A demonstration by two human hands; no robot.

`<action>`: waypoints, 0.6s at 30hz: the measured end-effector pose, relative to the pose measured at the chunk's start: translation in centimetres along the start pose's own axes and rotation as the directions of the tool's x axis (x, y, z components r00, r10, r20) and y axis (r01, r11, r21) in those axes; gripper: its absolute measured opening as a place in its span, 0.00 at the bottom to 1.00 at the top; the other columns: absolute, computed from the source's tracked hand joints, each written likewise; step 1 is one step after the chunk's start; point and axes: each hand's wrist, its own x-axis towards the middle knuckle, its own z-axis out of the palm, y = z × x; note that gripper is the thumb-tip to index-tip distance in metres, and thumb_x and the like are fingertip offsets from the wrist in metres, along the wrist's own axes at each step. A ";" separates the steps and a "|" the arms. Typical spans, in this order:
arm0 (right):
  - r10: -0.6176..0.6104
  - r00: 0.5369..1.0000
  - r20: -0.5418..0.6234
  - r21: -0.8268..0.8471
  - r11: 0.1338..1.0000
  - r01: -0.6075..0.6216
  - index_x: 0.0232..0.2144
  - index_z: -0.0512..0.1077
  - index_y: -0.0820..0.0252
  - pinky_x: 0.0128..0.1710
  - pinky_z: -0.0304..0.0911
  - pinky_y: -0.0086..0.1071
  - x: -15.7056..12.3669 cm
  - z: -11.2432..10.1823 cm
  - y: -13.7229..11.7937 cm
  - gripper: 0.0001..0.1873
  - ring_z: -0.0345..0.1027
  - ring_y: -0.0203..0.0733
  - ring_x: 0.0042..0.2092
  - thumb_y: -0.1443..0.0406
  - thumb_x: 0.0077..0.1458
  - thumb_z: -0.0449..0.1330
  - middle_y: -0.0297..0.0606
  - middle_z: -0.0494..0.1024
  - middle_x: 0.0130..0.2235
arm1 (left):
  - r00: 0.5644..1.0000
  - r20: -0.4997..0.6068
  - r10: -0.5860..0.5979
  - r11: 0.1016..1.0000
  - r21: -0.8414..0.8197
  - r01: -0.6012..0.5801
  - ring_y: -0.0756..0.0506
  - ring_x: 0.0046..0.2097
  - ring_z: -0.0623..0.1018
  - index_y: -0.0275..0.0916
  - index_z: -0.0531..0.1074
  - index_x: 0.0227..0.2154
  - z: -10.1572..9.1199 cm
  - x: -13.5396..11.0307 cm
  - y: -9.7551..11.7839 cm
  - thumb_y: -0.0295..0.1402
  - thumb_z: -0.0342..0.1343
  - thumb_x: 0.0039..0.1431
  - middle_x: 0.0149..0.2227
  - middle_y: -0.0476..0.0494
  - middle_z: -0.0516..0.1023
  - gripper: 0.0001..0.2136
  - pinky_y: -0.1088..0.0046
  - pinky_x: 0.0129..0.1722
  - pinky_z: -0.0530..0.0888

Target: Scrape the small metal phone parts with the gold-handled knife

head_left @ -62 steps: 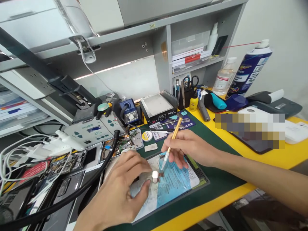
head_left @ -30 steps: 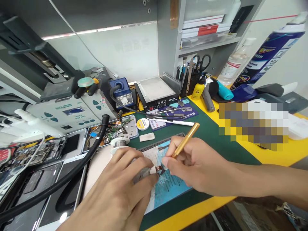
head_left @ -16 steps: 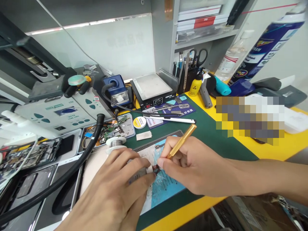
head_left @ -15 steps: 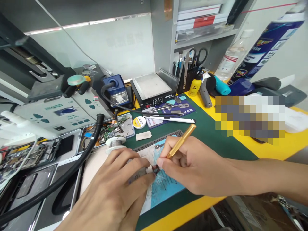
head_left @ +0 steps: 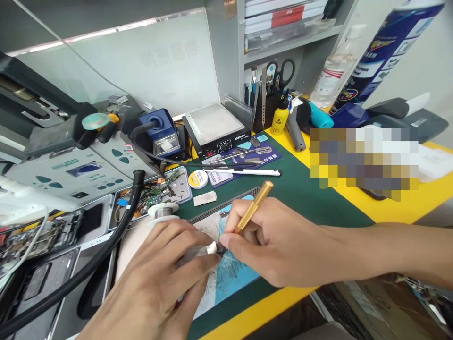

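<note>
My right hand (head_left: 279,241) grips a slim gold pen-shaped tool (head_left: 254,207) like a pen, its upper end leaning up and to the right. Its working tip is hidden behind my fingers. Opposite it, my left hand (head_left: 159,269) is closed with thumb and forefinger around a small part with a white end (head_left: 211,247); most of this part is covered, and I cannot make out its kind. Both sets of fingertips nearly meet there, low over a blue and grey-white work plate (head_left: 240,271) with a perforated dark edge.
A solder wire spool (head_left: 163,212) stands just beyond my left hand, near a tray of circuit boards (head_left: 170,186). Farther back are a white pen-like tool (head_left: 247,172), a heating plate (head_left: 215,125) and a yellow bottle (head_left: 280,120). A black hose (head_left: 122,226) arches at the left.
The view has shifted slightly, so most things appear a little farther left. The small white end between my left fingers shows more plainly. Both hands keep their grips.
</note>
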 end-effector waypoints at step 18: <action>-0.005 1.000 0.024 0.030 1.000 0.004 0.28 0.65 0.58 0.21 0.47 0.30 0.0 -0.1 0.0 0.06 0.52 0.32 0.20 0.68 0.59 0.56 0.25 0.60 0.18 | 0.997 0.028 -0.071 0.997 -0.032 0.072 0.43 0.51 0.71 0.42 0.75 0.44 0.1 0.1 0.5 0.21 0.53 0.64 0.47 0.44 0.72 0.12 0.58 0.54 0.68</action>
